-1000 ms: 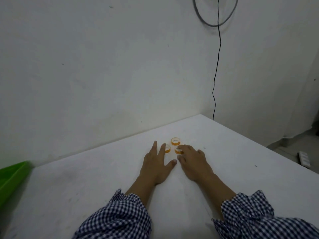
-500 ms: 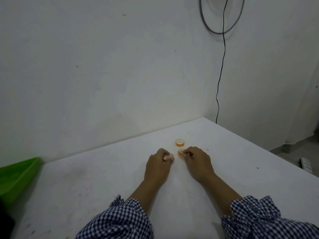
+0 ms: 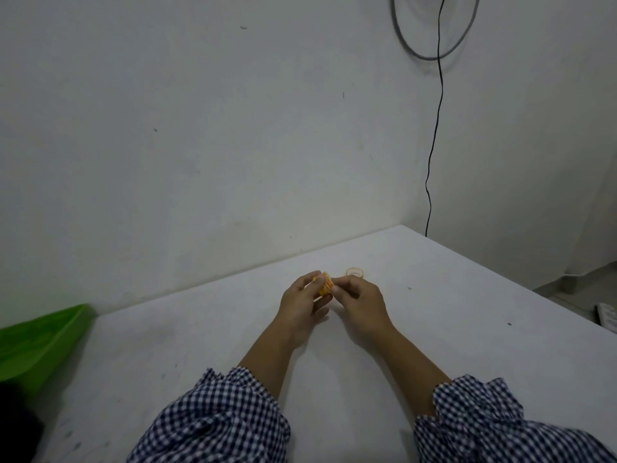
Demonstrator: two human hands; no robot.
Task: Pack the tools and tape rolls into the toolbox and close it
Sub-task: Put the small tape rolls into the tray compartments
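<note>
Two small orange tape rolls (image 3: pixel 325 285) are held together just above the white table (image 3: pixel 467 329). My left hand (image 3: pixel 302 305) curls its fingers round them from the left. From the right, my right hand (image 3: pixel 362 302) pinches them with its fingertips. A third small tape roll (image 3: pixel 354 272) lies flat on the table just behind my right hand. At the left edge of the view is the green toolbox (image 3: pixel 36 342), partly cut off.
The table's back edge meets a white wall, and its right edge drops to the floor. A black cable (image 3: pixel 434 155) hangs down the wall by the table's far corner. A dark object (image 3: pixel 16 426) sits at the lower left.
Both hands went from lying flat by the rolls to curling round one each. They have lifted the two rolls and brought them together. The third roll has not moved.
</note>
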